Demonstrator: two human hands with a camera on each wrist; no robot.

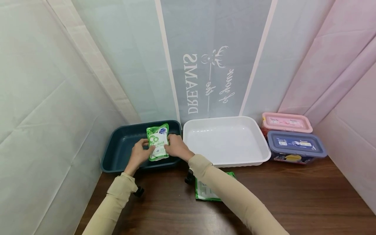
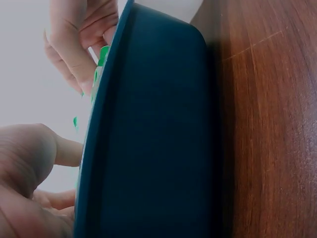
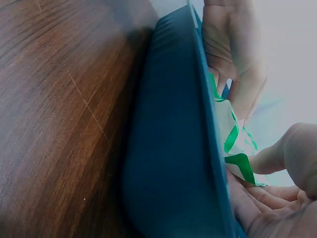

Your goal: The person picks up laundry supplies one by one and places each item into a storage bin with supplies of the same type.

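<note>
A green-and-white laundry pouch (image 1: 158,143) with printed lettering is held at the dark teal basin (image 1: 120,148). My left hand (image 1: 139,152) grips its left edge, thumb on the front face. On the opposite edge my right hand (image 1: 178,147) pinches it, thumb likewise in front. In the right wrist view, the crinkled pouch (image 3: 235,126) shows just past the basin's rim, between the right hand (image 3: 277,198) and the left. The basin wall (image 2: 158,124) hides most of the pouch in the left wrist view.
A white basin (image 1: 226,140) stands right of the teal one. Beyond it are a pink-lidded box (image 1: 286,122) and a blue-lidded box (image 1: 296,145). Another green-and-white pouch (image 1: 205,192) lies on the wooden table (image 1: 164,202), partly hidden under the right forearm. Fabric walls surround the table.
</note>
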